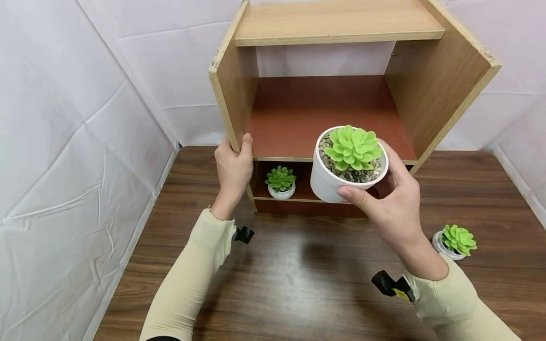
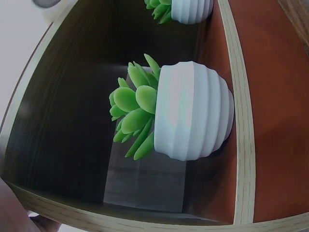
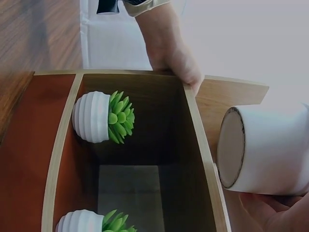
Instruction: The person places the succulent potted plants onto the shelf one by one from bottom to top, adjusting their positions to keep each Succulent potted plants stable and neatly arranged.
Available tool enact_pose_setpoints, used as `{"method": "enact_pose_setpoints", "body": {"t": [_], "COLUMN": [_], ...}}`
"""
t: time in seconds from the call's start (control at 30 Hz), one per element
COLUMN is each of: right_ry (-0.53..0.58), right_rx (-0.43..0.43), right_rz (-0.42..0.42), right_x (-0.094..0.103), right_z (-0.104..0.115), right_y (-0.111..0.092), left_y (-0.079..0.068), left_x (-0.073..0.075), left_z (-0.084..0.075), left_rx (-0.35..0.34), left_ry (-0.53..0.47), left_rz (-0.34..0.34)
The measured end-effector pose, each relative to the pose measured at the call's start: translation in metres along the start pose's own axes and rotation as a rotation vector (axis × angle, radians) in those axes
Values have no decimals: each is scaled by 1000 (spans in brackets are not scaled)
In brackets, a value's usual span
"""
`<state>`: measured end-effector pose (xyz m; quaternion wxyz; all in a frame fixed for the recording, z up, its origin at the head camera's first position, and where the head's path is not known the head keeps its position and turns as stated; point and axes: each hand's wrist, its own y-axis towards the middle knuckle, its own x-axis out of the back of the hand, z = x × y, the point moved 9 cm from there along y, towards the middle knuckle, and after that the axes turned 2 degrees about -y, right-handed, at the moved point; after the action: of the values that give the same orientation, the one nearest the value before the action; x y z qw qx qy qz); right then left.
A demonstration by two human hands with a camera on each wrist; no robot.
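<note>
My right hand (image 1: 396,208) grips a smooth white pot (image 1: 326,182) holding a light green succulent (image 1: 353,147) set in pebbles. Thumb in front, it holds the pot in the air before the wooden shelf's (image 1: 324,118) red-brown middle board. In the right wrist view the pot's round bottom (image 3: 231,149) shows beside that board. The left hand (image 1: 234,166) holds the front edge of the shelf's left side panel (image 1: 226,104). Inside the low compartment stand two small ribbed white pots with succulents, one at the left (image 3: 91,117), another (image 3: 79,221) hidden in the head view behind the held pot.
On the brown wood-grain table (image 1: 281,284), right of the shelf, sits another small potted succulent (image 1: 456,240). The shelf's upper board (image 1: 337,21) crosses above the middle space. White sheeting (image 1: 55,142) hangs at the left, back and right.
</note>
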<state>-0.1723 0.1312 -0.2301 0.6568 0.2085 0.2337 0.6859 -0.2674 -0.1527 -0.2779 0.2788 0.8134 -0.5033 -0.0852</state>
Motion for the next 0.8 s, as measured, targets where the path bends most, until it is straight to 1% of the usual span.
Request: {"method": "enact_pose_setpoints", "body": {"t": [0.37, 0.57, 0.8], "right_ry": [35, 9, -12], "right_rx": [55, 43, 48], "right_rz": [9, 17, 12], "right_x": [-11, -14, -15], "right_z": [14, 12, 9], "right_y": [17, 18, 21], "left_y": [0, 0, 0], "left_x": [0, -1, -1], "left_z": [-1, -2, -1], "left_rx": [-1, -6, -5], "left_ry": [-12, -20, -12], "left_rz": [4, 8, -3]}}
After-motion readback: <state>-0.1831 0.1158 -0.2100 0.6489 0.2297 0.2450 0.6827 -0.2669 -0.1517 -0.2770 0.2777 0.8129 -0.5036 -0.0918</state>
